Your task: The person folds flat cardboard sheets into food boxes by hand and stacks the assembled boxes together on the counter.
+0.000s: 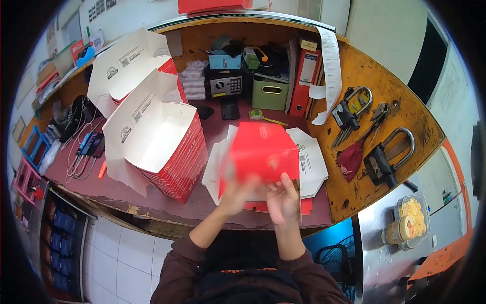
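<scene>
A red carton, partly blurred by motion, is between my two hands above the desk. My left hand is at its lower left edge, its fingers smeared by motion. At the lower right edge, my right hand grips the carton with the thumb pointing up. Under and beside it lie flat white cartons with printed flaps, and some red pieces show near the desk's front edge. To the left stands a nested stack of opened red cartons with white insides; a second stack is behind it.
At the back of the desk are a small safe, a green box, a tape measure and a red binder. Padlocks hang on the right panel. Phones and cables lie left; a food container stands lower right.
</scene>
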`<act>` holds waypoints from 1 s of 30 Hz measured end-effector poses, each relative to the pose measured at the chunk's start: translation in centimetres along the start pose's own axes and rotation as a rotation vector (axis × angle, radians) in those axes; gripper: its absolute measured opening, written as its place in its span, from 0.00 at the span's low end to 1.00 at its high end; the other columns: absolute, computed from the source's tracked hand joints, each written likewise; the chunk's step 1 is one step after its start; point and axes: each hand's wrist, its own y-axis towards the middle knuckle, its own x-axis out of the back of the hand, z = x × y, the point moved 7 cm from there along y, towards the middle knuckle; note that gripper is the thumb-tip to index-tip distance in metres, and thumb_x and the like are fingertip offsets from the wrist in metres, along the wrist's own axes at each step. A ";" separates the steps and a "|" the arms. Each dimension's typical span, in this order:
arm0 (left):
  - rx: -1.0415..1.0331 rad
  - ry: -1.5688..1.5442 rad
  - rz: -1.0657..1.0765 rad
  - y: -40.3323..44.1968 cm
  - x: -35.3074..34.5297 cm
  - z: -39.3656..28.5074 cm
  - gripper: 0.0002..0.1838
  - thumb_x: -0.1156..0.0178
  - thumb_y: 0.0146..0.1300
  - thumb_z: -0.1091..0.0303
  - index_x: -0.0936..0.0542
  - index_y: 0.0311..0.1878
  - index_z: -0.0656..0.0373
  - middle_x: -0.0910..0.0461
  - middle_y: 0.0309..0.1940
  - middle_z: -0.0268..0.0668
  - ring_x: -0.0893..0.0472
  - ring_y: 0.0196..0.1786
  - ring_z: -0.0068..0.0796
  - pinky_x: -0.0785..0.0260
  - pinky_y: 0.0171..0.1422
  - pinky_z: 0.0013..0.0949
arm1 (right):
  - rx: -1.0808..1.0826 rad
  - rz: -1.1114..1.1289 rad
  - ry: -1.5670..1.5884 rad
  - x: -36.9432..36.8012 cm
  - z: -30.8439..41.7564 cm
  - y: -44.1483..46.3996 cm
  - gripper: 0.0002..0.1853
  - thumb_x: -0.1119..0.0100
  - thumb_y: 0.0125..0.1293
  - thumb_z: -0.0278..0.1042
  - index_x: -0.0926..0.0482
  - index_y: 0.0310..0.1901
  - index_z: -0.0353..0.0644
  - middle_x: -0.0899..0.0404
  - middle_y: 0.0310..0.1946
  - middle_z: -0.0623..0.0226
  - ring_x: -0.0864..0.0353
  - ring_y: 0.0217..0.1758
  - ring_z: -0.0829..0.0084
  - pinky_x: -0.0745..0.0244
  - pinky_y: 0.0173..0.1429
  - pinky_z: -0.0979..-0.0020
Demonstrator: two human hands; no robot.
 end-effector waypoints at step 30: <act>0.333 -0.202 -0.204 -1.9 8.2 -2.8 0.30 0.44 0.61 0.59 0.45 0.60 0.59 0.29 0.48 0.42 0.20 0.37 0.37 0.22 0.35 0.34 | 0.777 1.066 -2.307 -14.5 -3.9 -4.2 0.07 0.42 0.53 0.35 0.24 0.29 0.41 0.26 0.27 0.67 0.24 0.33 0.68 0.35 0.47 0.63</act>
